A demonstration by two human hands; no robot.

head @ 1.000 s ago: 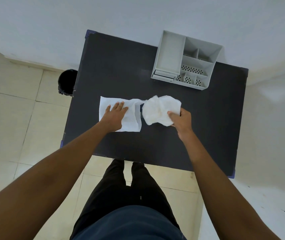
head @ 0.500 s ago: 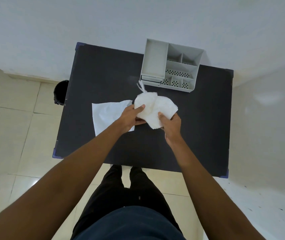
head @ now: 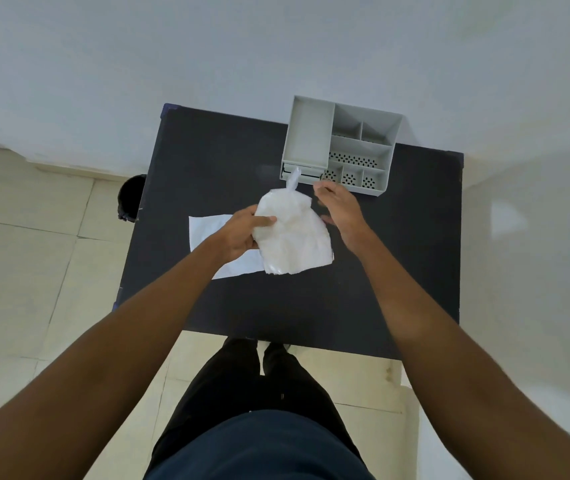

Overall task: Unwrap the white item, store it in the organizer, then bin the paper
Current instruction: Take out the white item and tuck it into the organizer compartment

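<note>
A crumpled white item (head: 292, 237), bag-like with a twisted tip at its top, is held above the black table (head: 397, 271). My left hand (head: 242, 233) grips its left side. Just right of it, my right hand (head: 340, 211) hovers with fingers spread and holds nothing. A flat sheet of white paper (head: 207, 233) lies on the table, partly under my left hand and the item. The grey organizer (head: 340, 147) with several compartments stands at the table's far edge, just beyond my right hand.
A black bin (head: 131, 197) stands on the tiled floor by the table's left edge. A white wall runs behind the table. My legs are at the table's near edge.
My left hand left the flat paper and took hold of the white item, which rose off the table. My right hand let go of it and moved toward the organizer.
</note>
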